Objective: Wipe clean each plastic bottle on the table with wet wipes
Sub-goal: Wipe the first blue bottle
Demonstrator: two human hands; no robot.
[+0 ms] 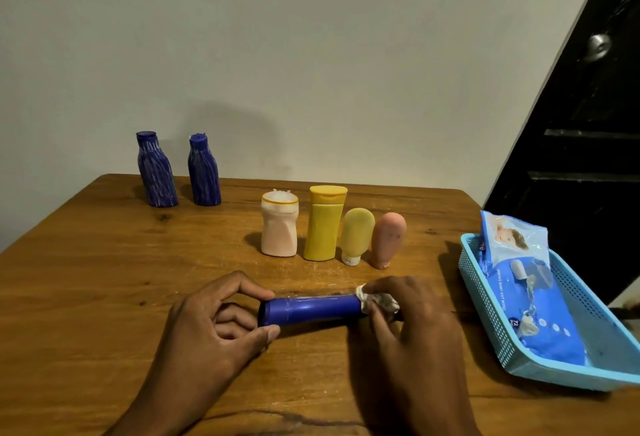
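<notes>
While the blue tube (310, 309) lies on its side across the near middle of the counter (86, 262), it is pinned at both ends, which looks like a way to keep a round thing from rolling as it is rubbed. The left hand (211, 325) pinches the tube's flat left end between forefinger above and thumb below; its other fingers curl loosely behind and touch nothing that I can make out. The right hand (412, 318) is closed round a crumpled wipe (379, 299) and presses it over the tube's right end, so that end is hidden under wipe and fingers.

Six other bottles stand upright farther back, well apart from the hands. Two dark blue bottles (178, 172) stand at the far left near the wall. Four stand in a close row at the middle: a pale pink bottle (280, 228), a yellow bottle (323, 224), a small yellow tube (356, 235) on its cap, and a pink tube (387, 238), also cap down. My guess is that the two groups keep done and undone bottles apart, though which is which I cannot tell.

At the right, within easy reach of the right hand, a blue basket (498, 342) holds the wipes pack (533, 311).
</notes>
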